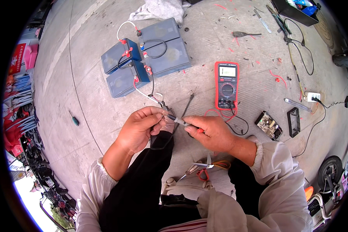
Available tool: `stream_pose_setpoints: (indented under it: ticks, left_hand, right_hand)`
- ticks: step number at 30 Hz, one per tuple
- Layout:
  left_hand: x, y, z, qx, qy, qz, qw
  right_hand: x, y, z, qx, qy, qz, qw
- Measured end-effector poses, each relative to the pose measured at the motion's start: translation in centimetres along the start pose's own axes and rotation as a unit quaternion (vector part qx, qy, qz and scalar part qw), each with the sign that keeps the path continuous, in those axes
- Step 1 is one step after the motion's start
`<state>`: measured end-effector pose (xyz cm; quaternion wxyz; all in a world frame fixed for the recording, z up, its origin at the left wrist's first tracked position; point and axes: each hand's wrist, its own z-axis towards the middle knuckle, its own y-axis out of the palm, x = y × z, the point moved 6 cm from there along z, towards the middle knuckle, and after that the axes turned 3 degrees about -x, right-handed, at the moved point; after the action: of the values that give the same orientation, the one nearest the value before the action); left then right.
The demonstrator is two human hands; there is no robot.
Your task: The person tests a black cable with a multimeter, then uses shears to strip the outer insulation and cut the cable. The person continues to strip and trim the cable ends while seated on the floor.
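Note:
In front of my knees both hands meet at a dark cable (178, 120) with a grey section and thin, bare, copper-coloured strands. My left hand (140, 129) pinches the strands at its end. My right hand (214, 133) is closed round the other end, and a small red piece shows beside its thumb. What else lies within its fingers is hidden. Beyond my hands, several grey-blue batteries (164, 58) stand joined by short leads. A white lead (146, 94) runs from them towards my left hand. A red multimeter (227, 86) lies to the right, its leads curling beside it.
Scissors (205, 165) lie between my feet. A green-handled screwdriver (74, 120) is on the concrete at left. Right of the multimeter are an exposed circuit board (268, 124), a black frame (293, 122) and a white socket block (312, 96). Red wire scraps litter the far floor.

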<state>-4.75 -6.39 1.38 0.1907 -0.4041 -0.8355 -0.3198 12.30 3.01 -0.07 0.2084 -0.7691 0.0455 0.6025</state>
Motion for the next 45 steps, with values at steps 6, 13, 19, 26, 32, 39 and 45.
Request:
stream_pose_setpoints:
  ticks: [6,13,19,26,32,39,45]
  left_hand:
    - [0.0,0.1,0.0,-0.007,0.007,-0.004,1.000]
    - [-0.1,-0.3,0.0,0.006,0.015,0.001,1.000]
    - [-0.1,-0.5,0.0,0.034,0.012,0.033,0.999]
    - [-0.1,-2.0,-0.2,0.088,0.016,0.078,0.993]
    - [-0.1,-1.2,0.2,0.078,0.002,0.084,0.993]
    - [-0.3,-1.8,-0.3,0.074,-0.003,0.083,0.994]
    - [-0.4,-1.7,0.0,0.064,0.005,0.081,0.995]
  right_hand:
    - [-0.1,0.3,-0.1,-0.001,-0.010,-0.021,1.000]
    - [0.0,0.7,0.0,-0.016,0.025,-0.017,0.999]
    - [-0.2,1.1,0.0,-0.007,-0.004,-0.005,1.000]
    - [2.2,0.6,0.7,0.036,0.065,0.125,0.989]
    - [12.9,1.4,4.4,0.130,0.165,-0.118,0.971]
    - [12.6,2.1,6.6,0.173,0.174,-0.207,0.947]
    - [13.5,1.8,7.0,0.179,0.170,-0.227,0.942]
